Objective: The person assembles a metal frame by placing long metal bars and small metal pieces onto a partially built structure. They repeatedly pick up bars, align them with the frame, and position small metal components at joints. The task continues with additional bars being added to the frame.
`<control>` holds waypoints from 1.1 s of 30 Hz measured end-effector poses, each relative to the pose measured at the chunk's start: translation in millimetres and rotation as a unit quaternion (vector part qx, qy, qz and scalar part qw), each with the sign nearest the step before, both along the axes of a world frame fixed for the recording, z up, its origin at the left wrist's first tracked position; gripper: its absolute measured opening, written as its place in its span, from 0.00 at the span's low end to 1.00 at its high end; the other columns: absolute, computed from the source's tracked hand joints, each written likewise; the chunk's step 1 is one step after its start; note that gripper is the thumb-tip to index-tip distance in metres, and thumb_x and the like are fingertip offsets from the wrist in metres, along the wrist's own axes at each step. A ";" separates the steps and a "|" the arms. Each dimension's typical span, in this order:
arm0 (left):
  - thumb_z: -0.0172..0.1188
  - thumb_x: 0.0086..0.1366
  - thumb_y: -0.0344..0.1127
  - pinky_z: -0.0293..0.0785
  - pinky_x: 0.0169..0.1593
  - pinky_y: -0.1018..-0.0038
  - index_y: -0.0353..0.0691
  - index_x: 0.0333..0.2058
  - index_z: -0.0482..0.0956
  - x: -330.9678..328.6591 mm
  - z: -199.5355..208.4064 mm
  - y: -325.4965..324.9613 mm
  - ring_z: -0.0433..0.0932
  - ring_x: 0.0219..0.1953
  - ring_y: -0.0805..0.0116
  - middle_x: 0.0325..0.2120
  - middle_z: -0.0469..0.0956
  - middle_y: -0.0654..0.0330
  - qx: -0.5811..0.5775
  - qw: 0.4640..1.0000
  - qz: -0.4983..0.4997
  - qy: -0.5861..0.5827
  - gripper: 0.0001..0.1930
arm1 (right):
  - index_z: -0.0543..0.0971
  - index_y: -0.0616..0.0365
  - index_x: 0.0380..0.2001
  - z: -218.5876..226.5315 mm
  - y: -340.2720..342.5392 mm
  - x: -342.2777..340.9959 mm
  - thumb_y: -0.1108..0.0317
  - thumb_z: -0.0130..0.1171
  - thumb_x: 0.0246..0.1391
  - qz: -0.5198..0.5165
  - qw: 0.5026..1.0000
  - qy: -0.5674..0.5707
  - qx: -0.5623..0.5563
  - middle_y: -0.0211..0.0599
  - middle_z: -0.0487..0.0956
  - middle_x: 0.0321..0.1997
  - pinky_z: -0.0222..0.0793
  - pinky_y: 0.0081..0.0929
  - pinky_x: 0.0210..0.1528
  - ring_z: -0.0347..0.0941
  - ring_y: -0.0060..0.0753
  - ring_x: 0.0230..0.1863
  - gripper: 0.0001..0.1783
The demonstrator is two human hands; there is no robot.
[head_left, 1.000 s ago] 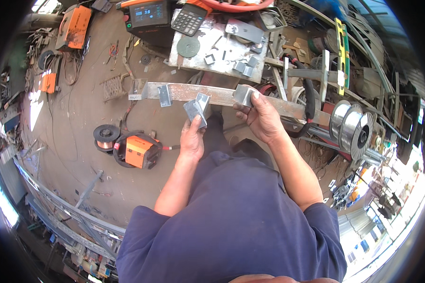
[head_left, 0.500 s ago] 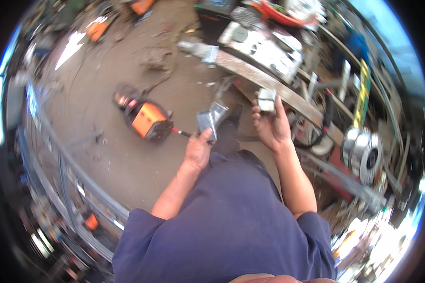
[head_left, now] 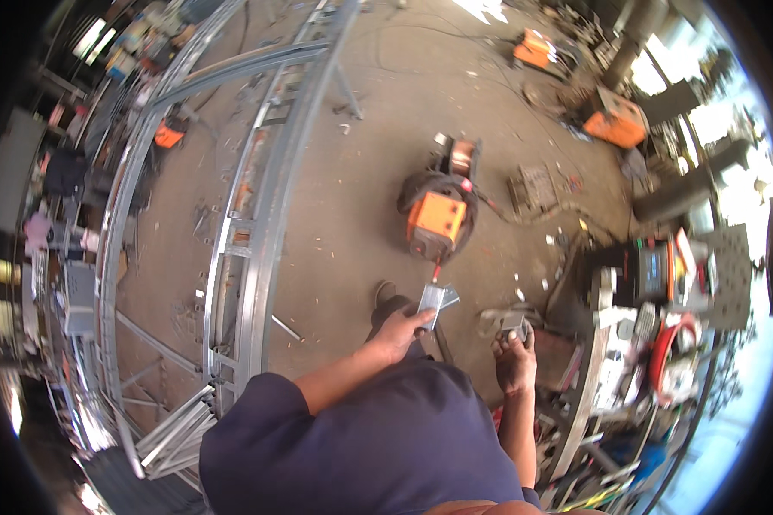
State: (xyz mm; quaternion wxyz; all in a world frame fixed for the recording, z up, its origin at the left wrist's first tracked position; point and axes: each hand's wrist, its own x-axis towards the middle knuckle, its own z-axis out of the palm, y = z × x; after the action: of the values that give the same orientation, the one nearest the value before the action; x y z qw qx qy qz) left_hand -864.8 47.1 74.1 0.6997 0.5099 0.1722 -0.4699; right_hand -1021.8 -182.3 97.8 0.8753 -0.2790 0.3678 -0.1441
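Note:
My left hand (head_left: 395,336) grips a couple of flat silver metal plates (head_left: 433,302) at their lower end, thumb pressed on top. They stick out past my fingers at different angles. My right hand (head_left: 515,367) is closed around a small boxy grey metal piece (head_left: 514,324), held up at the fingertips. Beyond the plates, an orange wire-feed unit (head_left: 438,219) with a copper-coloured wire spool (head_left: 460,159) sits on the floor. A red-tipped cable end (head_left: 436,273) shows just beyond the plates.
To the left runs a long galvanized steel frame (head_left: 266,223), with a bundle of metal profiles (head_left: 176,433) by its near end. A cluttered workbench (head_left: 586,378) stands at my right. Orange machines (head_left: 617,120) and cables lie farther off. A short rod (head_left: 288,328) lies on the floor.
My view has swung left, so the wire-feed unit and bench now appear farther right and the steel frame has come into full view. Both hands keep hold of their metal pieces.

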 end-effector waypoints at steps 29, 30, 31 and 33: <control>0.74 0.62 0.44 0.73 0.54 0.70 0.31 0.61 0.74 581.7 30.5 153.6 0.78 0.48 0.69 0.47 0.81 0.60 0.126 0.881 0.455 -0.034 0.34 | 0.74 0.48 0.64 -31.8 188.1 1197.6 0.56 0.71 0.56 0.481 0.631 -0.120 -0.597 0.39 0.82 0.51 0.77 0.34 0.47 0.82 0.36 0.45 0.33; 0.74 0.61 0.45 0.73 0.54 0.71 0.31 0.61 0.74 597.5 34.5 139.1 0.78 0.48 0.69 0.47 0.81 0.60 0.109 0.864 0.491 -0.025 0.35 | 0.74 0.45 0.64 -41.1 196.3 1223.3 0.54 0.72 0.55 0.486 0.572 -0.120 -0.650 0.42 0.82 0.51 0.77 0.37 0.48 0.83 0.41 0.46 0.35; 0.74 0.61 0.47 0.73 0.55 0.71 0.31 0.61 0.74 619.0 36.9 129.5 0.78 0.48 0.69 0.46 0.80 0.61 0.092 0.845 0.526 -0.027 0.36 | 0.74 0.44 0.64 -43.7 208.0 1247.9 0.53 0.71 0.55 0.502 0.537 -0.128 -0.666 0.42 0.81 0.53 0.77 0.40 0.50 0.82 0.44 0.49 0.34; 0.75 0.61 0.48 0.72 0.55 0.71 0.32 0.63 0.72 651.9 42.6 116.7 0.77 0.49 0.69 0.48 0.80 0.60 0.084 0.832 0.548 -0.021 0.38 | 0.73 0.40 0.64 -49.8 227.2 1287.3 0.51 0.69 0.56 0.530 0.465 -0.141 -0.695 0.44 0.79 0.57 0.76 0.45 0.54 0.80 0.51 0.54 0.34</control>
State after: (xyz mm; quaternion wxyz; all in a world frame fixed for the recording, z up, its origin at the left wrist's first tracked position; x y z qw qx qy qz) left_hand -212.9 163.8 116.8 0.8003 0.3987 0.4476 0.0176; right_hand 265.5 44.8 48.0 0.3410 -0.9128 -0.2006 0.1014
